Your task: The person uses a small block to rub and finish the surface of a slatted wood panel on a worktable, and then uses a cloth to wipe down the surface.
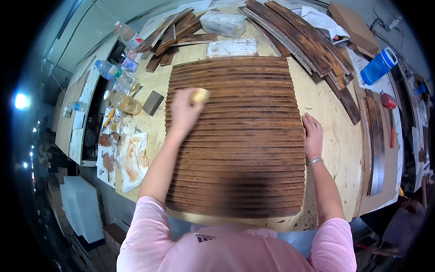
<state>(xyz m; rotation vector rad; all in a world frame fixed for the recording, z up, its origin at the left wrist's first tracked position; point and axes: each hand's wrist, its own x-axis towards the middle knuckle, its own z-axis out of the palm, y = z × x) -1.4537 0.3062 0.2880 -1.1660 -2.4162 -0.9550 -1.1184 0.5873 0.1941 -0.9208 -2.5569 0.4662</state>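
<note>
"How was the left hand (183,111)?"
"Clamped on a yellow sponge (200,95), over the far left part of the panel (240,131)."
"And the right hand (313,138)?"
"Its fingers were uncurled, laid against the panel's right edge."
"Where was the panel?"
"It lay flat on the table (337,145), its ridges running left to right."
"What was around it?"
"A grey block (153,103) and bottles (123,102) were left, a stained cloth (132,163) nearer. White blocks (223,24) stood far, planks (312,38) far right, with a blue jug (379,66) beyond."
</note>
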